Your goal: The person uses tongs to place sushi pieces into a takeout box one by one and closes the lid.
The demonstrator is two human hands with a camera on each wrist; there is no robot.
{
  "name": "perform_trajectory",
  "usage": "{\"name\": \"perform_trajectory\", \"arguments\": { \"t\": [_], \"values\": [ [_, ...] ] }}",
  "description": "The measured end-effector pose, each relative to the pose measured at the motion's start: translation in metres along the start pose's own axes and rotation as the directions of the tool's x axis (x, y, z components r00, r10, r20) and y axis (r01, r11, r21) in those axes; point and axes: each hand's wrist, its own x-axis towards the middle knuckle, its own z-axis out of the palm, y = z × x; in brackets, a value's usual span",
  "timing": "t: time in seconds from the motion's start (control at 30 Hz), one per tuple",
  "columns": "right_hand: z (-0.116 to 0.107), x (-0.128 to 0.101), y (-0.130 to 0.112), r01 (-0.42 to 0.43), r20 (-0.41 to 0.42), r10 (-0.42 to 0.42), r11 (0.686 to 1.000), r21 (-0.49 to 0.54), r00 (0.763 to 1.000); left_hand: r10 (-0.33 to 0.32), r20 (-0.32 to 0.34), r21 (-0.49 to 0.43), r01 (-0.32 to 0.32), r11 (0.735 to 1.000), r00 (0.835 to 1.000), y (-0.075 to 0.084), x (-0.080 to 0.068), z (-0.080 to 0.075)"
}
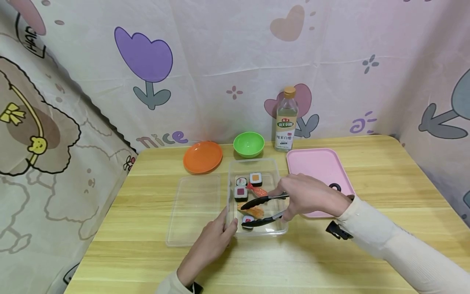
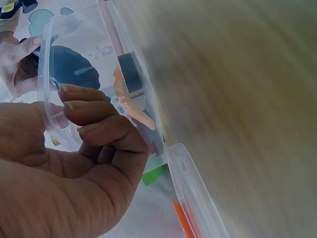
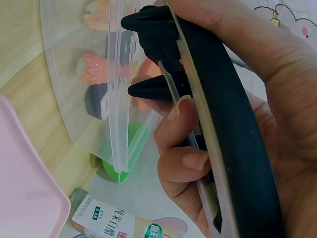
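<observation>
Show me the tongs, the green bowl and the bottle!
tongs (image 1: 262, 201): head view, on the upper black arm.
green bowl (image 1: 249, 144): head view, on the inside of the bowl.
bottle (image 1: 286, 130): head view, on its label.

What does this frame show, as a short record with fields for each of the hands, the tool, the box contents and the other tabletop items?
left hand: grips the near left wall of the clear box
right hand: holds black tongs, tips apart over the box
box contents: several sushi pieces; tong tips sit on either side of an orange-topped piece
lid: flat on the table, left of the box
behind box: orange plate, green bowl, vinegar bottle
right of box: pink tray
</observation>
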Motion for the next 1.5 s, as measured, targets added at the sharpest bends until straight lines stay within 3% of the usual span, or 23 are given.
{"name": "perform_trajectory", "arguments": {
  "t": [0.27,0.47,0.97,1.13,1.27,1.5],
  "values": [
    [-0.004,-0.006,0.008,-0.036,-0.033,0.039,0.997,0.069,0.999,0.001,0.001,0.002,-0.001,1.0,1.0,-0.001,-0.001,0.0],
    [-0.009,-0.013,0.018,-0.025,-0.126,0.038,0.994,0.109,0.991,0.007,0.003,0.001,-0.007,1.0,1.0,-0.001,-0.002,-0.001],
    [-0.011,-0.041,0.063,-0.083,-0.312,0.176,0.954,0.289,0.934,0.001,0.007,-0.002,-0.001,1.0,1.0,-0.001,-0.001,-0.001],
    [-0.01,-0.053,0.081,-0.195,-0.296,0.299,0.921,0.336,0.907,-0.008,0.007,0.0,0.008,1.0,1.0,-0.001,-0.001,0.0],
    [-0.009,-0.06,0.095,-0.273,-0.295,0.388,0.891,0.362,0.873,-0.009,0.005,0.0,0.009,1.0,1.0,-0.001,-0.001,0.0],
    [-0.004,-0.074,0.121,-0.337,-0.315,0.506,0.821,0.461,0.803,-0.004,0.012,0.006,0.004,1.0,1.0,-0.001,0.0,-0.001]
  ]
}}
